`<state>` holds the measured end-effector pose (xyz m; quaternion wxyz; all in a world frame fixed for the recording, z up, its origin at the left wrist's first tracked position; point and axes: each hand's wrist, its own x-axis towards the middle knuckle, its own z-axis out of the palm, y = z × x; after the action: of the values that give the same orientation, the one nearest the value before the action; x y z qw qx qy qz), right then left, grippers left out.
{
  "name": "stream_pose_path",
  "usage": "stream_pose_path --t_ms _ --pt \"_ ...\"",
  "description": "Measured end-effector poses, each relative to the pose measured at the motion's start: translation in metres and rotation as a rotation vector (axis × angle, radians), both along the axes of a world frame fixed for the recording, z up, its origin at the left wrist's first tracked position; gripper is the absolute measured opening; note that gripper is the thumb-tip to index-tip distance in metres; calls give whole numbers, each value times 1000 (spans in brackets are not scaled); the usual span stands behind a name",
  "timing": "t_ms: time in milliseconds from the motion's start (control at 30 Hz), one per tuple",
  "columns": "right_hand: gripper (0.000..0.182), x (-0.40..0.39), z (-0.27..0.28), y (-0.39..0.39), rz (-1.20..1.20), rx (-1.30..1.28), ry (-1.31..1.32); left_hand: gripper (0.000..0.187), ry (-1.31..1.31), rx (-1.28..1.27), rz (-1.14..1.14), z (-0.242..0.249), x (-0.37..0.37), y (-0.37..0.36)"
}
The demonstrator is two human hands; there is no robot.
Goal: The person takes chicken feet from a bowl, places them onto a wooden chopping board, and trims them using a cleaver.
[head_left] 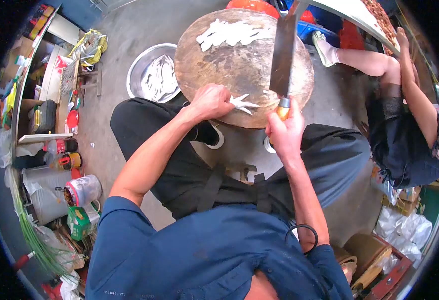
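Observation:
A round wooden chopping block stands in front of me, with a pile of white strips on its far part. My left hand is closed around one end of some white pieces at the block's near edge; their pointed ends fan out to the right. In my right hand is the wooden handle of a cleaver. The broad blade points away from me over the right part of the block, to the right of the white pieces.
A metal basin holding more white strips stands on the floor left of the block. At the right sits another person, one hand by a tray of reddish-brown pieces. Cluttered shelves line the left side.

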<state>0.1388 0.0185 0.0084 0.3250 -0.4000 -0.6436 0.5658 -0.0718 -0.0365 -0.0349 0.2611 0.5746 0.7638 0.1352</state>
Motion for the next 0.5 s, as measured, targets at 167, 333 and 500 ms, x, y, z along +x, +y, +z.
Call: stream_pose_path --t_ms 167,333,500 --pt "27 2 -39 0 110 -143 -293 26 0 -19 11 -3 -2 2" --pt "32 5 -31 11 110 -251 -225 24 -11 -10 -29 3 -8 2" --pt "37 14 -27 25 54 -269 -186 28 -12 4 -81 -10 -17 3"
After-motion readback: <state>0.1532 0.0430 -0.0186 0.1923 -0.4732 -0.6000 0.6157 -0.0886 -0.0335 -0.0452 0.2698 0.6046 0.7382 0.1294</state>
